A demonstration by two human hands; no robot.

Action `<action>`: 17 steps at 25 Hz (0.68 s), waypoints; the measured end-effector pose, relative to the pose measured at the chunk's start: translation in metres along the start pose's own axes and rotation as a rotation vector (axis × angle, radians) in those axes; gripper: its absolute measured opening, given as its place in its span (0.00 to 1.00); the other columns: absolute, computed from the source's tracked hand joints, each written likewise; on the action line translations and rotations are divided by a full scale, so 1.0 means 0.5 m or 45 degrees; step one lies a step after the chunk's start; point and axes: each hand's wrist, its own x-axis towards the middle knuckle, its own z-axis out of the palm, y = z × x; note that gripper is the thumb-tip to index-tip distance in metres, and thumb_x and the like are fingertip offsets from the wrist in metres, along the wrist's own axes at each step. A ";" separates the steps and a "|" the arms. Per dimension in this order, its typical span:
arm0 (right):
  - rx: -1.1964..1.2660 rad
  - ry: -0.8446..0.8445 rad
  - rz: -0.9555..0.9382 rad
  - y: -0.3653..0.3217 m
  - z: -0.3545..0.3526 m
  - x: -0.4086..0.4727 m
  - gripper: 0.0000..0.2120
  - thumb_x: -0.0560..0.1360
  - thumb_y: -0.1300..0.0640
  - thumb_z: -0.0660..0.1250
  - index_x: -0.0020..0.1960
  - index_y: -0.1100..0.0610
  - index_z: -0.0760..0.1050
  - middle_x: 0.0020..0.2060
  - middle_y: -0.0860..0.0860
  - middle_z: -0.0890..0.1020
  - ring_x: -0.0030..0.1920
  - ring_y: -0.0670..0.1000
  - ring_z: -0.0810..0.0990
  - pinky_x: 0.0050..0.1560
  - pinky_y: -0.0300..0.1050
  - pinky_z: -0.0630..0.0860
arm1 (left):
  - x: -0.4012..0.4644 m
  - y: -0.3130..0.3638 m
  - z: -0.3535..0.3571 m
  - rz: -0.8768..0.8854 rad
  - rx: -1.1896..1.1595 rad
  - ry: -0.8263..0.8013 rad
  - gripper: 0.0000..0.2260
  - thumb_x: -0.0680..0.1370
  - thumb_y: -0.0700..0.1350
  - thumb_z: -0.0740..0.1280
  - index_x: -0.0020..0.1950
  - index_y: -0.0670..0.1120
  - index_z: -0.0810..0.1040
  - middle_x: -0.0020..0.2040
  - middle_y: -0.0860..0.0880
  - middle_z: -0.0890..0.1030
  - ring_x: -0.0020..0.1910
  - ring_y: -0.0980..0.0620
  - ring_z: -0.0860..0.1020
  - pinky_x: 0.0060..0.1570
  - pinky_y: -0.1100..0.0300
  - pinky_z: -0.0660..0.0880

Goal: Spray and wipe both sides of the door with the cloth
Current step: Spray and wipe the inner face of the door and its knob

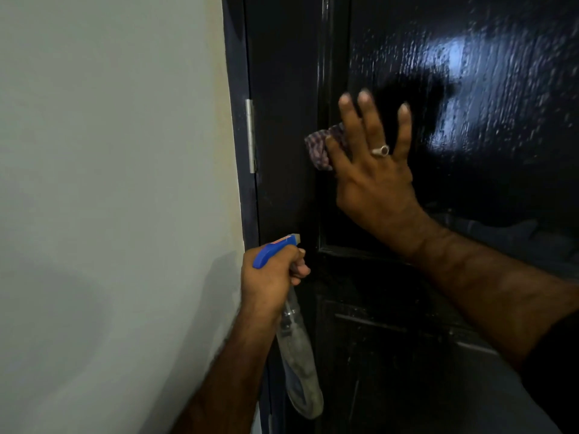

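A glossy black panelled door fills the right half of the view, its upper panel speckled with wet droplets. My right hand lies flat with spread, straight fingers, pressing a checked cloth against the door's left stile; only the cloth's left part shows beside the fingers. Lower left, my left hand grips the neck of a clear spray bottle with a blue trigger head, its nozzle pointing at the door.
A pale wall takes up the left half. The dark door frame carries a metal hinge at the door's left edge. A lower door panel lies below my right forearm.
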 end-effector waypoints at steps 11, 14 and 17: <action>-0.134 0.139 -0.176 0.032 0.032 -0.009 0.19 0.83 0.50 0.64 0.70 0.58 0.78 0.71 0.59 0.77 0.71 0.63 0.72 0.79 0.68 0.55 | 0.062 0.007 0.012 -0.013 -0.008 -0.072 0.07 0.79 0.36 0.69 0.44 0.39 0.85 0.34 0.42 0.83 0.35 0.48 0.83 0.36 0.60 0.80; -0.039 0.079 -0.033 0.013 0.031 0.015 0.18 0.81 0.48 0.64 0.66 0.56 0.80 0.69 0.57 0.77 0.71 0.63 0.73 0.78 0.68 0.53 | 0.064 0.001 0.013 -0.013 -0.020 -0.067 0.07 0.79 0.37 0.69 0.43 0.39 0.85 0.35 0.41 0.84 0.36 0.46 0.84 0.40 0.56 0.80; 0.064 -0.099 -0.385 -0.035 0.054 -0.166 0.17 0.81 0.48 0.66 0.65 0.55 0.82 0.69 0.57 0.78 0.73 0.62 0.73 0.79 0.70 0.52 | 0.063 -0.004 0.001 -0.021 -0.036 -0.052 0.07 0.79 0.36 0.70 0.42 0.39 0.85 0.34 0.41 0.83 0.34 0.47 0.83 0.38 0.56 0.80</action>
